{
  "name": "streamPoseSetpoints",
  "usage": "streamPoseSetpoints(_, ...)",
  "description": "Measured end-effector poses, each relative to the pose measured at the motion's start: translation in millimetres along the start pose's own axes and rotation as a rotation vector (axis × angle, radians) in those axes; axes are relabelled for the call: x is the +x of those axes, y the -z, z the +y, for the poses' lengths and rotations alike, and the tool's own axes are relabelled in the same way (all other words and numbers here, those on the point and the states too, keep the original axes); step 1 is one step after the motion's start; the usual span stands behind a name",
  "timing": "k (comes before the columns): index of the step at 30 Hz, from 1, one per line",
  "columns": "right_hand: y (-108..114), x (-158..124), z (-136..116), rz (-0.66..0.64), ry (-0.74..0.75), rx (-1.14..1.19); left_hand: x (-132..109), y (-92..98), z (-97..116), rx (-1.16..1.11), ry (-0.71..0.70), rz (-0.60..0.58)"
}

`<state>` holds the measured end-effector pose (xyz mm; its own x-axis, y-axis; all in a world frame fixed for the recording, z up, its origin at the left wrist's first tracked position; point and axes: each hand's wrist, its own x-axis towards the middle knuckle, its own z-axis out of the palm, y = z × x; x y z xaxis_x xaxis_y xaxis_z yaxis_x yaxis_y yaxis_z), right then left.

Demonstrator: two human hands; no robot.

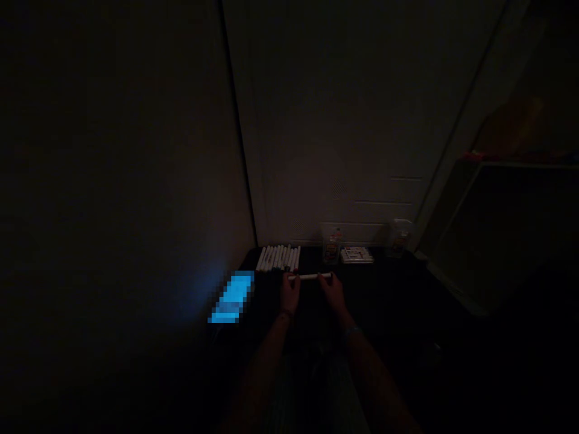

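A white marker (309, 277) lies level between my two hands, just above or on the dark table. Its left end is pinched in the fingers of my left hand (290, 292). At the other end, the fingers of my right hand (332, 289) close on it. Behind my left hand, a row of several white markers (275, 258) lies side by side, with some dark and reddish tips. Farther right sits a stacked bundle of white markers (357, 255). Dim light hides the finer details of the fingers and the marker's ends.
A clear container with a label (332, 248) stands left of the bundle, and another clear container (400, 238) stands right of it. A glowing blue screen (232, 298) is at the table's left edge. A pale wall (335, 120) rises behind; a dark cabinet-like box (520, 229) stands right.
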<state>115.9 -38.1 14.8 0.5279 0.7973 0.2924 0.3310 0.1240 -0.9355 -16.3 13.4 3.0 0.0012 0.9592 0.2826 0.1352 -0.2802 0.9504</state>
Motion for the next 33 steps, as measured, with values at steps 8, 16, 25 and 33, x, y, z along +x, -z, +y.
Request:
streamPoseSetpoints(8,-1.7,1.7,4.0,0.01,0.003,-0.048,-1.3,-0.3,1.8,0.003,0.01,0.016)
streamPoseSetpoints(16,-0.3,0.3,1.4,-0.001,0.029,-0.056,0.6,1.6,0.7,0.028,0.0,0.03)
streamPoseSetpoints(25,2.3,-0.4,-3.1,0.005,-0.008,0.002,1.2,1.9,-1.5,0.044,0.042,0.019)
streamPoseSetpoints(33,2.8,5.2,9.7,-0.008,0.033,-0.028,1.6,1.5,-4.5,0.037,0.047,0.014)
